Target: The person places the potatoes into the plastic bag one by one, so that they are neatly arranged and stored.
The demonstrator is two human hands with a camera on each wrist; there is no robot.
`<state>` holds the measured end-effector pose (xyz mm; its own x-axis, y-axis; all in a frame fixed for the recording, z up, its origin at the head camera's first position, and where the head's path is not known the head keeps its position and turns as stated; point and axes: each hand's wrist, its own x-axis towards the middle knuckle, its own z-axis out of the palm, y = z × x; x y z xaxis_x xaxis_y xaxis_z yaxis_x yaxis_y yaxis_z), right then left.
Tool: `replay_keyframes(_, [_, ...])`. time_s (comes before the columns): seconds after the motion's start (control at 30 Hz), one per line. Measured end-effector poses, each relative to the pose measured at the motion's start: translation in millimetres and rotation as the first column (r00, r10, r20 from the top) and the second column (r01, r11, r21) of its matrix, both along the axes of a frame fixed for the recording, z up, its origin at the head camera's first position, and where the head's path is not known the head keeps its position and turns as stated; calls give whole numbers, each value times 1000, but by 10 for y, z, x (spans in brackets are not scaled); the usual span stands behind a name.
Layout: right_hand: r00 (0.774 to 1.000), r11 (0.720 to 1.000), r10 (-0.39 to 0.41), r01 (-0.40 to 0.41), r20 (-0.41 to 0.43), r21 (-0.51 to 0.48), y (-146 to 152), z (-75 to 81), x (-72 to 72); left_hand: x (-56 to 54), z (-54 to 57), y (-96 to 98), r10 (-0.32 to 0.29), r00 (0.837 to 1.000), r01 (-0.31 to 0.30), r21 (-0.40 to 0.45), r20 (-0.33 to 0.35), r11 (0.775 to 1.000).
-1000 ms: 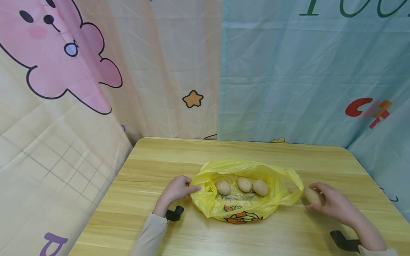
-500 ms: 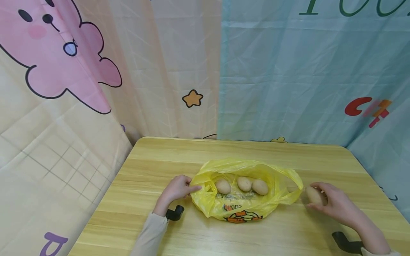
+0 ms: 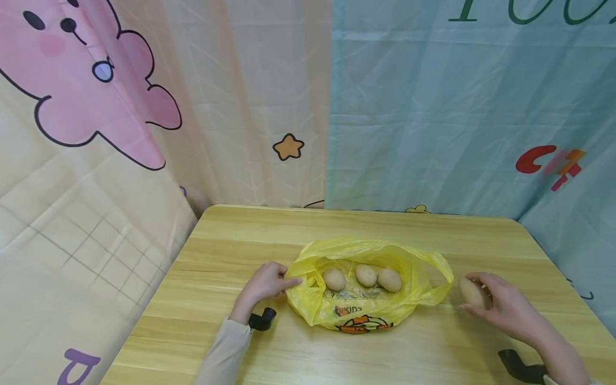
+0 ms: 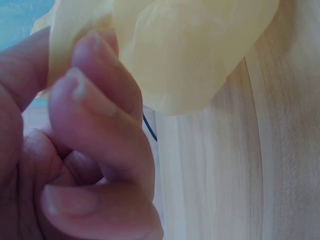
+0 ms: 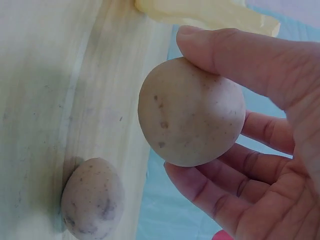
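A yellow plastic bag (image 3: 356, 315) lies on the table, its mouth spread and facing up. Three potatoes (image 3: 390, 279) rest inside it. At the bag's left rim, my left hand (image 3: 264, 283) pinches the plastic between thumb and fingers; the left wrist view shows its other fingers curled near the yellow film (image 4: 175, 60). Just right of the bag, my right hand (image 3: 505, 306) grips a speckled potato (image 5: 192, 112) between thumb and fingertips. Another potato (image 5: 93, 199) with dark blotches sits on the table in the right wrist view; the right hand mostly hides that spot in the head view.
The wooden table (image 3: 366, 358) has rounded back corners. Printed curtains (image 3: 423, 107) hang right behind it and along both sides. A looped bag handle (image 3: 445, 275) sticks out on the right toward my right hand. Black wrist mounts (image 3: 262, 320) are on both wrists.
My right hand has shifted very slightly to the right with the potato, widening the gap to the bag. The left hand and the potatoes in the bag have stayed put.
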<state>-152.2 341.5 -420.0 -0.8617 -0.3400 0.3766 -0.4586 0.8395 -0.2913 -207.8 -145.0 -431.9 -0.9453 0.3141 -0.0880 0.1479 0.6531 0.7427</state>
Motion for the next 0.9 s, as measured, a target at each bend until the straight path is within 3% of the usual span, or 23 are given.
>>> replay_keyframes(0.53, [999, 999, -46, 46, -6, -24, -90, 102, 76, -14, -5, -9, 4, 1000, -4, -13, -5, 1000])
replay_keyframes(0.9, [1000, 996, -22, 20, -12, -86, -179, 174, 127, -1, 4, -9, 7, 1000, -7, -11, -4, 1000])
